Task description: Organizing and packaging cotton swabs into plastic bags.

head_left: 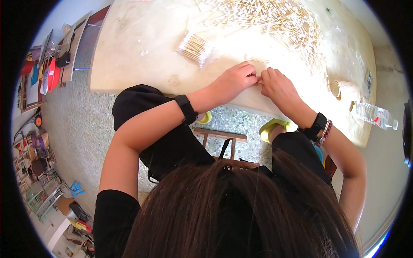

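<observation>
My left hand and my right hand meet over the near edge of the pale table. Both are closed, thumbs and fingers pinched together around a thin cotton swab that spans the small gap between them. Most of it is hidden by my fingers. Just beyond them, a few cotton swabs lie in bright glare. To the left rests a clear bag of cotton swabs, packed side by side. A large loose heap of cotton swabs spreads over the far right of the table.
On the right side lie a pale cylindrical container and a clear plastic bottle. Crumpled clear plastic covers the far right corner. Beneath the table edge stands a wooden stool frame. A red basin is at far left.
</observation>
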